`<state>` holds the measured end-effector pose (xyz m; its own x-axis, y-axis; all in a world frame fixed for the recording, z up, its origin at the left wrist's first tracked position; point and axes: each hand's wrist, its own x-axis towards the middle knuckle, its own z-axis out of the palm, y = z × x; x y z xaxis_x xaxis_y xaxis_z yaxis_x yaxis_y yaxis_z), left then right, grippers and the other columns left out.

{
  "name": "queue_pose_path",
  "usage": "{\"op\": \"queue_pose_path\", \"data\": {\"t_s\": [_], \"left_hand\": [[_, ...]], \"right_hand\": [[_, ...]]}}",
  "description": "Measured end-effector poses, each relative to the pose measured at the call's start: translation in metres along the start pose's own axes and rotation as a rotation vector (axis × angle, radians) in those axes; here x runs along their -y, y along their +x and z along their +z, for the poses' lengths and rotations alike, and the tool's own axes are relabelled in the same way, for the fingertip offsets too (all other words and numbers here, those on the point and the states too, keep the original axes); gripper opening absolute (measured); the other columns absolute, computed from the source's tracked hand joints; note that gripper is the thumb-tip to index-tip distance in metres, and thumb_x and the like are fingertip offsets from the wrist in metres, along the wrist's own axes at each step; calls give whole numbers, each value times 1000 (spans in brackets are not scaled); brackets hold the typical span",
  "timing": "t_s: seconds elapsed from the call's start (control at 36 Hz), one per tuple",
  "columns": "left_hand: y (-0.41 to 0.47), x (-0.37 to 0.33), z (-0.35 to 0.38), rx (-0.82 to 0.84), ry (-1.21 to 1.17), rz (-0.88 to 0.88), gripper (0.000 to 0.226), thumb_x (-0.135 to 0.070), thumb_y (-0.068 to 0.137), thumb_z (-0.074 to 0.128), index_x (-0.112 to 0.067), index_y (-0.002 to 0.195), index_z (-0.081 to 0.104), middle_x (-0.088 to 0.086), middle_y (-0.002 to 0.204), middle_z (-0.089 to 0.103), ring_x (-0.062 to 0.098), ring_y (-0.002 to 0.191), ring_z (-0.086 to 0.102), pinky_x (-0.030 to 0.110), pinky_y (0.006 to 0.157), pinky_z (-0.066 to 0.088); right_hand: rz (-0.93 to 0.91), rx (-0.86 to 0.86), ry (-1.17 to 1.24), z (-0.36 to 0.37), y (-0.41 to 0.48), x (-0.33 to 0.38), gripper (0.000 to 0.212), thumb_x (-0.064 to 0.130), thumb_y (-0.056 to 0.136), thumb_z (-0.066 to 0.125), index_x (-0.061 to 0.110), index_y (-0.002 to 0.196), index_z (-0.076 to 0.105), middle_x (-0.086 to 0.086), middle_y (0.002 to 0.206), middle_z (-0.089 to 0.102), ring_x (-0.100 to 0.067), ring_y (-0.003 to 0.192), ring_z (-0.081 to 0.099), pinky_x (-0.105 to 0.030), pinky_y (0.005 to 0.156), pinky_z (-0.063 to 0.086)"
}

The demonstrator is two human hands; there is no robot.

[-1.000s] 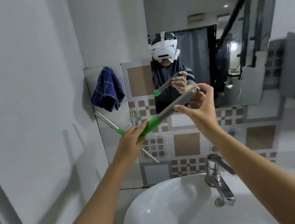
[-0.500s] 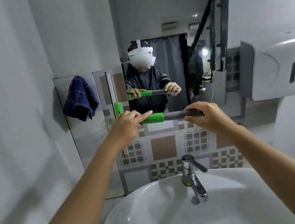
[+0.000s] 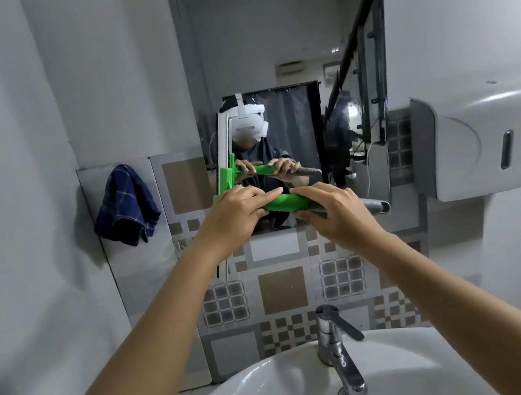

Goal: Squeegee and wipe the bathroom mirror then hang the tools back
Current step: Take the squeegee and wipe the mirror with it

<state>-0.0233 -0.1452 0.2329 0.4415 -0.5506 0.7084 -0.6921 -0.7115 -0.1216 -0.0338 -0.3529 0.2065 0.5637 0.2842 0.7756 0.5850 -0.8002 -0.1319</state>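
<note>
The squeegee [image 3: 284, 202] has a green neck and a grey handle, held level in front of the mirror [image 3: 282, 54]. Its white blade stands upright at the mirror's left edge, close to the glass; whether it touches I cannot tell. My left hand [image 3: 237, 212] grips the green part near the blade. My right hand [image 3: 331, 209] holds the handle just right of the green section; the grey end sticks out past it. A dark blue checked cloth [image 3: 124, 205] hangs on the left wall tile.
A white basin [image 3: 287, 394] with a chrome tap [image 3: 337, 347] sits directly below my arms. A grey paper dispenser [image 3: 498, 134] juts from the right wall beside the mirror. Patterned tiles cover the wall under the mirror.
The squeegee turned from a slant to level and rose toward the mirror's lower left, with the blade now upright. My right hand slid closer to the green section. The view swung right.
</note>
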Motion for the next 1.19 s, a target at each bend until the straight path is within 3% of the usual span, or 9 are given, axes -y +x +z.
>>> {"op": "queue_pose_path", "data": {"t_s": [0.08,0.19,0.33,0.44,0.56,0.67,0.75,0.86,1.19], "left_hand": [[18,6,-5,-108,72,27,50,4,83,56,-13,129,50,11,109,66,28,98,58,42,92,47],[53,21,-5,-322,150,-65,57,10,86,52,-15,135,41,13,133,52,29,127,43,48,105,38],[106,30,-20,-548,104,-205,50,-15,97,43,-16,143,24,13,150,26,24,141,14,38,112,14],[144,44,-26,-652,172,-238,58,-26,97,40,-8,145,12,15,153,15,23,142,4,25,117,2],[158,57,-22,-655,187,-288,59,-31,97,31,-2,144,11,12,154,8,24,143,5,25,117,3],[155,79,3,-537,226,-332,59,-38,97,22,-4,145,13,13,155,9,22,143,5,34,117,10],[150,94,25,-442,245,-383,64,-47,96,8,-8,146,6,8,156,2,18,143,-3,33,118,5],[146,103,41,-394,225,-442,69,-53,92,16,-16,146,-5,2,155,-12,12,140,-16,25,111,-9],[145,111,45,-362,271,-445,71,-50,91,25,-15,146,-3,4,155,-8,13,139,-15,33,112,-2]], "right_hand": [[-24,-78,-30,-7,24,-4,41,31,88,59,22,128,54,0,112,64,-23,100,58,-36,79,35],[-76,-175,-63,-26,74,-5,39,31,89,58,23,127,55,1,115,63,-23,106,57,-38,82,34],[-171,-248,-132,-58,144,-1,35,34,92,53,25,126,54,2,108,63,-21,102,56,-41,85,37],[-228,-315,-227,-73,195,-3,34,34,92,52,25,124,55,1,107,63,-22,105,56,-40,86,35],[-225,-362,-265,-88,240,-6,32,35,93,50,27,124,54,2,110,62,-23,106,55,-38,86,31],[-227,-382,-260,-104,274,-9,31,35,94,46,26,123,53,2,113,61,-23,109,53,-38,86,29],[-226,-393,-267,-109,295,-12,30,35,94,47,25,122,54,1,112,61,-23,109,52,-37,86,28],[-238,-382,-284,-115,313,-14,27,33,94,46,24,118,56,-1,111,61,-24,109,52,-38,86,30],[-259,-352,-302,-105,330,-16,27,35,94,45,23,115,57,-2,110,61,-24,108,52,-38,84,28]]}}
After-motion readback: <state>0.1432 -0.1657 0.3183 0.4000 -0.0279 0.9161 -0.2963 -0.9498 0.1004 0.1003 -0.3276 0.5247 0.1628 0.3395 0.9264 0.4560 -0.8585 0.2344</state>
